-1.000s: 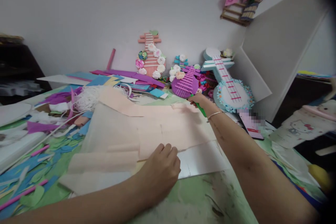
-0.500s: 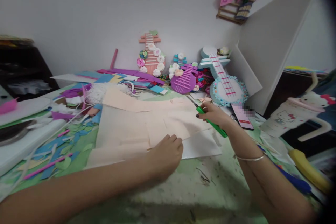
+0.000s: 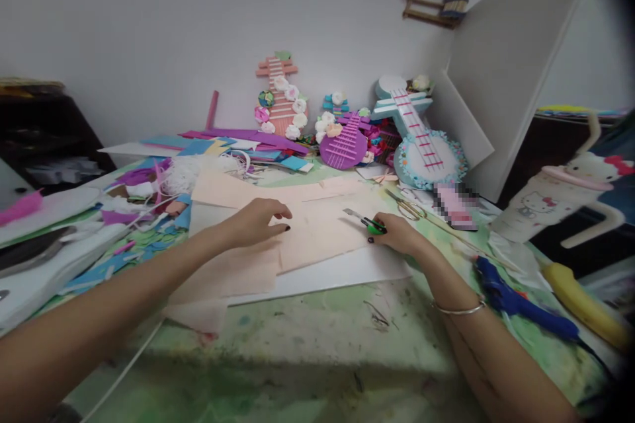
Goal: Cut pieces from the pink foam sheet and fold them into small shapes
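Note:
Pale peach paper sheets (image 3: 317, 231) lie spread over a white board (image 3: 347, 268) on the green table (image 3: 322, 330). My left hand (image 3: 258, 221) rests flat on the peach paper, fingers spread and pointing right. My right hand (image 3: 397, 232) grips green-handled scissors (image 3: 364, 220), whose blades lie over the paper's right part, pointing left. A bracelet sits on my right wrist.
Paper guitar models (image 3: 421, 145) and flowers stand against the back wall. Gold scissors (image 3: 404, 206), a phone (image 3: 454, 201), a blue glue gun (image 3: 516, 301), a yellow object (image 3: 585, 304) and a Hello Kitty cup (image 3: 550, 205) lie right. Coloured scraps (image 3: 143, 211) crowd the left.
My left hand moved up and left from the paper's near edge onto its middle. My right hand brought the scissors nearer and lower, onto the paper. The camera tilted down.

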Tool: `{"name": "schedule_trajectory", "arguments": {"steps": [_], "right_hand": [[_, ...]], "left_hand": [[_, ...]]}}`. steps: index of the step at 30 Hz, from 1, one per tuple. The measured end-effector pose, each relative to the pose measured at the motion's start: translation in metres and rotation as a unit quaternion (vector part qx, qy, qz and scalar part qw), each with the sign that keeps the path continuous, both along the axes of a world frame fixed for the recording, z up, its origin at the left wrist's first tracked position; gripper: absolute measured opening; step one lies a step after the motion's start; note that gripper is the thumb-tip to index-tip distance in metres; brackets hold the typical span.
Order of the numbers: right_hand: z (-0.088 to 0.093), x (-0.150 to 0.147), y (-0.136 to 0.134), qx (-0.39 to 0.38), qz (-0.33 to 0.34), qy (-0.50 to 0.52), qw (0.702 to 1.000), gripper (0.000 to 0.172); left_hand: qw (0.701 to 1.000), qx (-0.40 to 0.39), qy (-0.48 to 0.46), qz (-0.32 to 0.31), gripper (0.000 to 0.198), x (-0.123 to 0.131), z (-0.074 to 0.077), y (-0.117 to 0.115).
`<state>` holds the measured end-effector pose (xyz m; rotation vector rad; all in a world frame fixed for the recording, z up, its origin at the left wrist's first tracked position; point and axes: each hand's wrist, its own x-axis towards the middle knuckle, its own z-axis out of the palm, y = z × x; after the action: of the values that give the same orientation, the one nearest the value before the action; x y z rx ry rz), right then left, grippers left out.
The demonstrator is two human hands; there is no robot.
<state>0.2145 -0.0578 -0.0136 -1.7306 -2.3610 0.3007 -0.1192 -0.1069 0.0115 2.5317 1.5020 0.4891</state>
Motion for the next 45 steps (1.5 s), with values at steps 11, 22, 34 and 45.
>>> {"name": "schedule_trajectory", "arguments": {"steps": [11, 22, 34, 45], "right_hand": [[0.008, 0.024, -0.011, 0.045, 0.057, -0.053, 0.996, 0.020], [0.002, 0.028, -0.007, 0.061, 0.018, 0.074, 0.995, 0.018], [0.000, 0.023, -0.010, 0.039, 0.036, 0.099, 0.994, 0.018], [-0.001, 0.027, -0.008, 0.028, 0.050, 0.110, 0.992, 0.020]], "left_hand": [[0.996, -0.035, 0.036, -0.078, 0.035, 0.061, -0.006, 0.049], [0.995, -0.075, 0.070, -0.012, 0.027, -0.037, 0.030, -0.065], [0.965, 0.197, 0.175, -0.012, 0.028, -0.036, -0.055, -0.148], [0.999, 0.026, -0.002, -0.028, 0.021, -0.049, -0.035, -0.123]]}}
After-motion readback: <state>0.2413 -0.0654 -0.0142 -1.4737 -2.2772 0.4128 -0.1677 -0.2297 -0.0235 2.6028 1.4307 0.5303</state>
